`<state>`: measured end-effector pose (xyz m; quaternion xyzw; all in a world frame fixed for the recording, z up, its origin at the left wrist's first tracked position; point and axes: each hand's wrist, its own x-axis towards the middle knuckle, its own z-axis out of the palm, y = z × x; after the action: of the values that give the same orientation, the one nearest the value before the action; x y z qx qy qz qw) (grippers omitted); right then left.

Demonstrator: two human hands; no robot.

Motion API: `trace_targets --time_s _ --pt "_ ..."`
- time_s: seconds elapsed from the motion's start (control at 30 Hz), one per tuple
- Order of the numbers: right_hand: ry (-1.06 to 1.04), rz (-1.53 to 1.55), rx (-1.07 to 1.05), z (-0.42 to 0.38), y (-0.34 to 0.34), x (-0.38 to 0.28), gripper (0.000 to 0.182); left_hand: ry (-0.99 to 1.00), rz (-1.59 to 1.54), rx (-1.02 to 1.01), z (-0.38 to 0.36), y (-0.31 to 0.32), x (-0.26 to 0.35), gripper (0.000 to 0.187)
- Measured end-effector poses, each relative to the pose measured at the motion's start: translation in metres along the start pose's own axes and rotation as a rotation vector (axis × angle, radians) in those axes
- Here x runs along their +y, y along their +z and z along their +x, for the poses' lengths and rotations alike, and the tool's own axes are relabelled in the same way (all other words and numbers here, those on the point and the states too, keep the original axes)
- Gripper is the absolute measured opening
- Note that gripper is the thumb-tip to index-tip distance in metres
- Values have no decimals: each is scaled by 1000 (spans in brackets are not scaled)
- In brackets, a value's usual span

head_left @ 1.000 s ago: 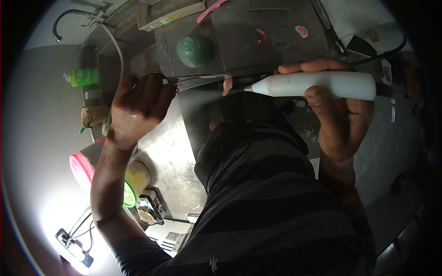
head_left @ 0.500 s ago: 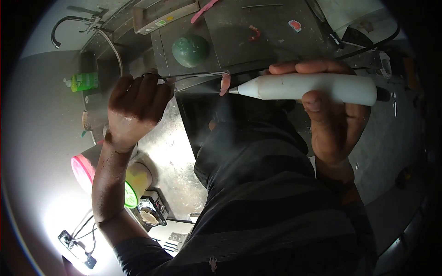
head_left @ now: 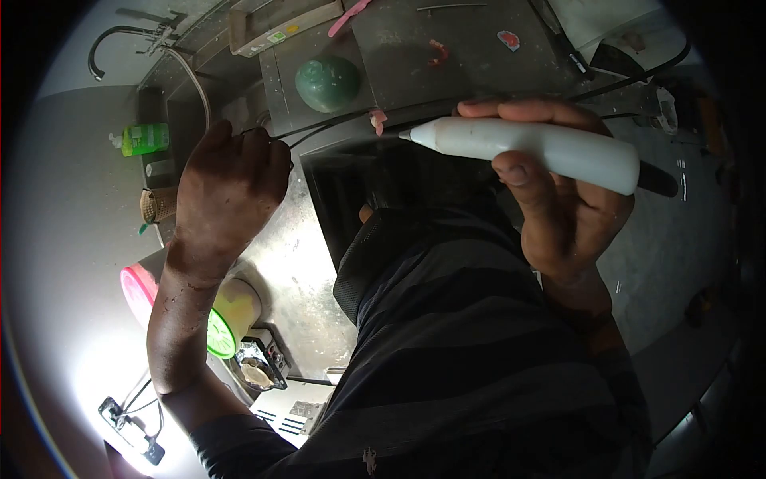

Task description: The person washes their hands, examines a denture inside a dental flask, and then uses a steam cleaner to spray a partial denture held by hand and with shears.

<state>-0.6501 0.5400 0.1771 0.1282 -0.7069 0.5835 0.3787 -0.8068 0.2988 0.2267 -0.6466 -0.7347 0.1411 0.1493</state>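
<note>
My left hand (head_left: 227, 199) is closed around the handle of long thin metal forceps (head_left: 331, 120) that reach to the right. At their tip hangs a small pink denture piece (head_left: 378, 122), turned so that its shape is hard to make out. My right hand (head_left: 570, 188) grips a white steam-gun handpiece (head_left: 531, 148) with its thumb below and fingers over the top. Its narrow metal nozzle points left, a short gap from the pink piece. Both hands are raised above the counter edge, in front of my body.
A green rounded lump (head_left: 328, 83), a pink-and-red denture arch (head_left: 437, 53) and a small red-and-white piece (head_left: 508, 41) lie on the grey counter (head_left: 391, 76). A tap (head_left: 120, 33) and green bottle (head_left: 145, 139) are left. Lidded tubs (head_left: 223, 331) stand below my left forearm.
The pink piece has moved up and left and turned on the forceps. The handpiece has tilted, its nozzle slightly higher. The spray of steam seen earlier no longer shows.
</note>
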Motion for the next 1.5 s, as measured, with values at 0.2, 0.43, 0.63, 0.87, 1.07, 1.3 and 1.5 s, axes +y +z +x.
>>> trace_targets --time_s 0.2,0.43,0.63,0.87,1.07,1.3,1.5 --pt "147 91 23 1 9 1 16 26 23 -145 -1 -3 2 17" --pt "192 131 45 2 10 6 16 18 16 -69 5 -5 7 19" --pt "164 87 4 1 9 11 15 14 15 -90 4 -4 6 18" --pt "199 92 48 3 8 11 14 3 -9 -87 4 -5 7 18" --pt "199 77 50 3 8 10 15 11 -8 -111 2 -3 7 18" --pt "162 93 116 1 10 17 16 -77 -347 -134 2 -2 8 23" --pt "145 73 132 2 10 19 17 -178 -543 -149 4 -1 9 25"
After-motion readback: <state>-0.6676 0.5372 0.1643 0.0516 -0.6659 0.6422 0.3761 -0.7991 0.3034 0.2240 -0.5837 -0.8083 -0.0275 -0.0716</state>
